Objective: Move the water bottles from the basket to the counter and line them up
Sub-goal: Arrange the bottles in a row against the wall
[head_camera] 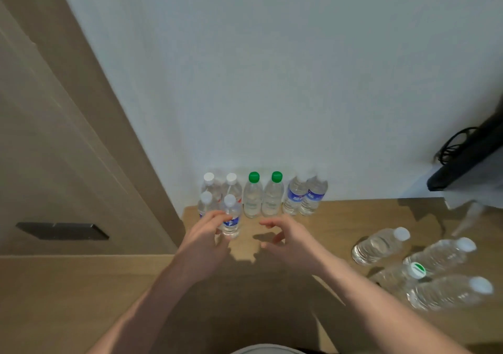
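Left hand (pixel 202 240) grip clamped on clear blue-labelled plastic bottle (pixel 230 219); right hand (pixel 283 235) apart, empty. Risks toppling crowded neighbouring bottles on wooden worktop (pixel 340 217).

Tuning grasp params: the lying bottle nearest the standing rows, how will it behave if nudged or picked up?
The lying bottle rests on its round side on the counter, so it will probably roll if nudged. It looks full, likely heavy for its size. Thin ribbed plastic may flex under a squeeze.

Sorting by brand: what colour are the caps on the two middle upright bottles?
Green, clearest in the head view.
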Tool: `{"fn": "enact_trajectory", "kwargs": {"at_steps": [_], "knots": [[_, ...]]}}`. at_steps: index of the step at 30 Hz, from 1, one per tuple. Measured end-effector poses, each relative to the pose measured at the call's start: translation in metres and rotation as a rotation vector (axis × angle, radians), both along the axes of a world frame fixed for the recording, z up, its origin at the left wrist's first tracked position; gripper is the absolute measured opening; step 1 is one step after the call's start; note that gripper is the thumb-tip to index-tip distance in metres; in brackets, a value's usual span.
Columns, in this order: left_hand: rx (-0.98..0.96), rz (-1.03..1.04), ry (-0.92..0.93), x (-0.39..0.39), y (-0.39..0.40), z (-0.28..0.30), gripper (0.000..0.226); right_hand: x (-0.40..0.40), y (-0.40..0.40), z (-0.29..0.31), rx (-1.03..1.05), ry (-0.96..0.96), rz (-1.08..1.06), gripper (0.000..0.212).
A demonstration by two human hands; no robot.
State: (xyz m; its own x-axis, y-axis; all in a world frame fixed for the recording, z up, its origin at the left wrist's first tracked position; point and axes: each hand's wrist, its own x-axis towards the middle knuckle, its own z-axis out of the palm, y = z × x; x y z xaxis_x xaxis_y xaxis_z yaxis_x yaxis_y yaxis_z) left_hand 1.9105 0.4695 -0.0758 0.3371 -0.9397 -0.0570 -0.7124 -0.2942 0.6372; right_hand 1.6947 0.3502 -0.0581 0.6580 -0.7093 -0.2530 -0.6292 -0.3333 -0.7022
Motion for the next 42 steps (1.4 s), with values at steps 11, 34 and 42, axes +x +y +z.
{"fn": "enact_trajectory", "kwargs": {"at_steps": [11,34,42], "knots": [[-0.047,-0.224,0.091,-0.139,-0.022,0.002,0.03,-0.194,0.016,0.01,-0.07,0.049,-0.172,0.035],[0.295,-0.302,-0.202,-0.364,-0.218,-0.025,0.049,-0.366,-0.087,0.0,-0.041,0.179,-0.013,0.05],[0.212,-0.19,-0.277,-0.351,-0.203,-0.031,0.033,-0.378,-0.104,-0.005,-0.097,0.035,-0.024,0.043]]}}
